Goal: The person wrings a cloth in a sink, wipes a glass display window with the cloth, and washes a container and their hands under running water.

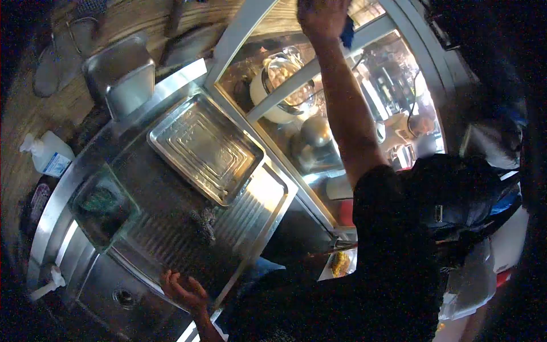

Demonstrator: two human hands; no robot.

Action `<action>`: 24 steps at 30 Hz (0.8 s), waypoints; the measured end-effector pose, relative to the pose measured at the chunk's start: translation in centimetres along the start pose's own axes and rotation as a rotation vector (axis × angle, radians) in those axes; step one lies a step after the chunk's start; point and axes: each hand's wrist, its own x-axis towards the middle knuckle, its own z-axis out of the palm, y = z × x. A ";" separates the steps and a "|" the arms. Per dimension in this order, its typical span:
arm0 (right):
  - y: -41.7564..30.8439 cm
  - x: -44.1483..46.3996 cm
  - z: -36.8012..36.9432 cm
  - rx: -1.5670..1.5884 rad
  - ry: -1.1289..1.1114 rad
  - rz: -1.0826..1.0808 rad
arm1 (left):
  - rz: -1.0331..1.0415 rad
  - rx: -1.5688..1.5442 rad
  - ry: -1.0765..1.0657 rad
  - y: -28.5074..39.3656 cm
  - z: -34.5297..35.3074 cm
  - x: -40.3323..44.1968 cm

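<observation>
My right hand [323, 21] is raised at the top of the view, against a white-framed glass window [273, 108]. A dark blue cloth [347, 33] shows at its edge, gripped in the fingers and partly hidden by the hand. My left hand [183, 292] hangs over the near edge of the steel sink's drainboard [171, 242], its fingers loosely bent and apart, holding nothing. A shiny rectangular metal tray [205, 151] lies on the drainboard. Beside the tray is a crumpled grey metal scourer [203, 222].
A sink basin [123, 297] with a drain is at lower left. A glass container [105, 208] with something green stands by it. A metal pan [122, 74] and a white bottle [50, 154] stand behind. Through the glass appear a white pot [262, 94] and a person [407, 128].
</observation>
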 end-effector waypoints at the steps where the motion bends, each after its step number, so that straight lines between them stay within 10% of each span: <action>1: -0.7 -0.2 2.5 0.036 0.084 -0.081 | 0.030 -0.005 0.030 0.5 -0.1 0.4; 5: -5.1 -5.7 5.8 0.139 -0.286 -0.053 | 0.066 -0.004 0.042 0.7 -0.6 1.0; 7: -7.7 -12.8 5.9 0.140 -0.132 -0.272 | 0.026 -0.017 0.019 1.5 -0.7 1.6; 8: -9.1 -15.8 3.4 0.275 -0.478 -0.197 | 0.017 -0.028 0.035 1.9 -0.5 1.7; 11: -10.5 -24.4 4.0 0.642 -0.279 -0.043 | 0.025 -0.042 0.080 1.4 -0.4 1.3; 16: -4.0 -18.8 -3.8 0.137 -0.307 0.076 | 0.072 0.048 0.060 0.5 -0.2 0.7; 24: 7.3 -1.9 -6.2 -0.280 0.255 0.188 | 0.053 0.067 0.082 0.6 -0.1 0.3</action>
